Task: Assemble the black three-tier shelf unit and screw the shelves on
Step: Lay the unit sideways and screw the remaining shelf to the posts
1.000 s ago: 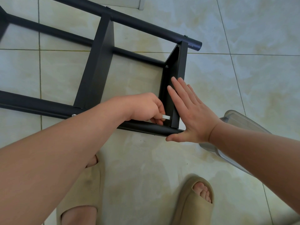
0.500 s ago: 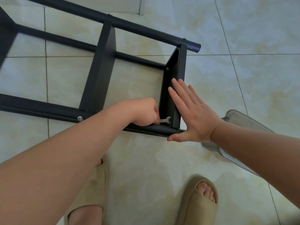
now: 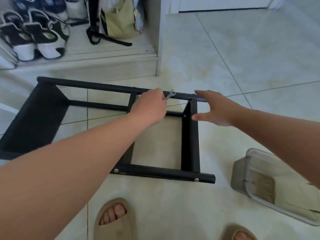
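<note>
Shelf unit (image 3: 190, 135), black, lies on its side on the tiled floor (image 3: 225, 66), with 2 silver screws (image 3: 196, 179) showing in its near tube (image 3: 155, 173). Left hand (image 3: 150, 110) reaches to the far tube (image 3: 103, 87), its grip clamped on a small silver wrench (image 3: 170, 96). Right hand (image 3: 218, 110) hovers by that tube's end, grip apart, fingers spread; whether it touches cannot be told. Clear plastic container (image 3: 256, 179) sits nearby on the right.
</note>
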Motion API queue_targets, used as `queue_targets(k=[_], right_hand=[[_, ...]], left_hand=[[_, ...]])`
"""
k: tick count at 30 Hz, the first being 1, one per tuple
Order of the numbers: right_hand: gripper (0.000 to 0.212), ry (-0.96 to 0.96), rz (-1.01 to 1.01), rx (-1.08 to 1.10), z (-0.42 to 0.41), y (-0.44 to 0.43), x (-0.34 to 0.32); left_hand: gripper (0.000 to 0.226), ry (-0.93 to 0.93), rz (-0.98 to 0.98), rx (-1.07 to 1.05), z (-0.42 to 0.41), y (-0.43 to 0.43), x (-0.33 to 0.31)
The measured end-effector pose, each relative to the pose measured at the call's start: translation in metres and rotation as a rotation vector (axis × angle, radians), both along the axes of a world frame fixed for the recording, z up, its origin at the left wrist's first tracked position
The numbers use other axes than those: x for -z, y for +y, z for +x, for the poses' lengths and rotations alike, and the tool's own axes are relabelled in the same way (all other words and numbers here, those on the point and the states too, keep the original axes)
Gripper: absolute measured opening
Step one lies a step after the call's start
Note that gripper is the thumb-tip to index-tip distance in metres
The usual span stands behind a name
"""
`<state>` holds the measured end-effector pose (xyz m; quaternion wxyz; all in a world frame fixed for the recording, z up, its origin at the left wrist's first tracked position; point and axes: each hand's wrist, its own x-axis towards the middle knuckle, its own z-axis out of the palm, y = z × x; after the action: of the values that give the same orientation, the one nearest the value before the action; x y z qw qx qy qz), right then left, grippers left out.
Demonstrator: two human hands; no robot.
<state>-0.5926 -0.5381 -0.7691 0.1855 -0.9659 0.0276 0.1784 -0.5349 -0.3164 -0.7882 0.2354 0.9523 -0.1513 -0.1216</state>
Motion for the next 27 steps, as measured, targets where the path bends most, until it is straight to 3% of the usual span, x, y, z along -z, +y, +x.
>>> queue_targets(k=[3,5,11,13,19,27], right_hand=[[0.098,0.041,-0.124,-0.089,0.041,-0.002,0.009],[0.095,0.05,-0.183,-0.114,0.062,-0.003,0.022],[0.032,-0.005,-0.17,0.025,0.078,-0.006,0.059],[0.023,-0.05,-0.135,0.042,0.076,-0.003,0.066],[0.025,-0.176,-0.213,0.0,0.061,0.006,0.051],[0.031,-0.313,-0.251,-0.01,-0.018,0.027,-0.038]], left_hand=[[0.008,-0.07,0.034,0.041,0.043,-0.014,0.0],[0.009,-0.002,0.077,0.047,0.068,-0.022,0.008],[0.019,0.221,0.271,0.119,0.111,-0.033,0.034],[0.02,0.23,0.283,0.137,0.112,-0.034,0.044],[0.012,0.134,0.113,0.043,0.095,-0.021,0.04],[0.011,-0.044,0.019,0.035,0.012,0.01,-0.049]])
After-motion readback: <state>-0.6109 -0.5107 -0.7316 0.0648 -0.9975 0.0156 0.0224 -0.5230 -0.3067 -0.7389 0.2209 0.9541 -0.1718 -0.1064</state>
